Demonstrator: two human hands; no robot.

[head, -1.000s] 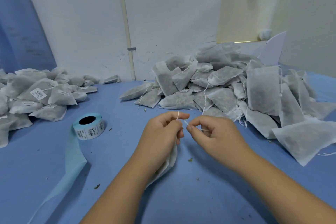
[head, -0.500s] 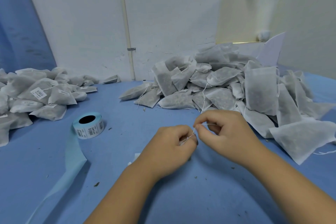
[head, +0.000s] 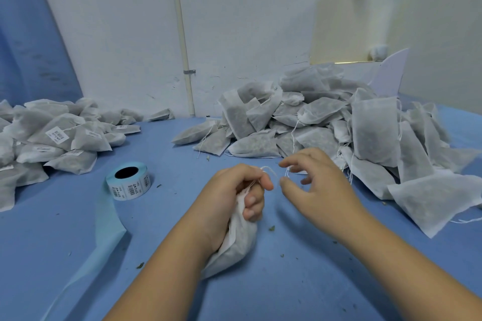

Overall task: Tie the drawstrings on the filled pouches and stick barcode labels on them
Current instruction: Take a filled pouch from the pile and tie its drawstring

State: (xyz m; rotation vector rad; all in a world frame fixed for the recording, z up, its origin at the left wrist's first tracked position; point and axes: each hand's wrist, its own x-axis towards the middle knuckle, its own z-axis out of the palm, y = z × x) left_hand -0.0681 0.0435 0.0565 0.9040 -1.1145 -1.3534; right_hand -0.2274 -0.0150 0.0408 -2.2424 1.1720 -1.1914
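Left hand (head: pixel 229 195): your fingers curl tight round the gathered neck of the filled pouch (head: pixel 234 245), thumb side up, keeping its mouth bunched for the knot.
Filled pouch: its body appears to rest on the desk (head: pixel 287 273), middle, toward the front edge.
Drawstring (head: pixel 268 171): a loop stands free above your left forefinger.
Right hand (head: pixel 318 187): poised just beside the loop, thumb and forefinger apart, pinching nothing; a blurred strand hangs between them.
Barcode label roll (head: pixel 129 185): left of your hands, near enough for the sticker step.
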